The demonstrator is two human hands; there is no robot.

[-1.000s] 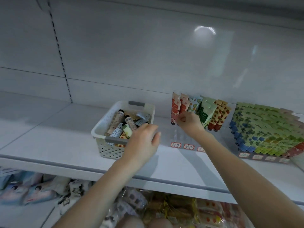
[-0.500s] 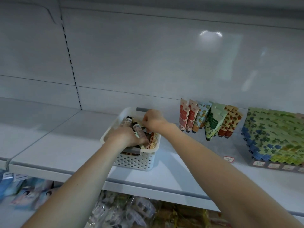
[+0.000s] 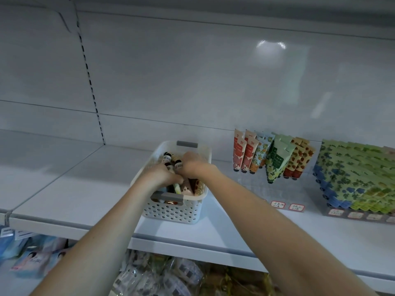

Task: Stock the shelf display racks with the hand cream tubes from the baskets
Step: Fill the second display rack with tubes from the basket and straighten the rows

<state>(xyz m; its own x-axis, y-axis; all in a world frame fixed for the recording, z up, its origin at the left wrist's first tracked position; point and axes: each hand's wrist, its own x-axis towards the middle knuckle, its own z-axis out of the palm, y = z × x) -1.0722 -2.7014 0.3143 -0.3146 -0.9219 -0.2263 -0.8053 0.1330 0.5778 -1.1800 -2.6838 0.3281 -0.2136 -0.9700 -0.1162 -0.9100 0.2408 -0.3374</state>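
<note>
A white perforated basket (image 3: 171,212) with grey handles stands on the shelf and holds several loose hand cream tubes (image 3: 188,186). Both my hands are down inside it. My left hand (image 3: 162,178) lies over the tubes at the near middle, its fingers curled down among them. My right hand (image 3: 192,165) is close beside it toward the back, its fingers also buried in the pile. A black-capped tube (image 3: 178,165) shows between the hands. Whether either hand grips a tube is hidden. Right of the basket, a clear display rack (image 3: 277,186) holds upright tubes (image 3: 248,154).
A second rack (image 3: 359,214) packed with green and blue tubes stands at the far right. Price labels (image 3: 286,205) line the racks' fronts. The white shelf (image 3: 74,189) stretches left of the basket. Packaged goods (image 3: 160,276) fill the shelf below.
My right hand left the rack of upright tubes and came into the basket. My left hand sank deeper among the tubes, and both hands now sit close together.
</note>
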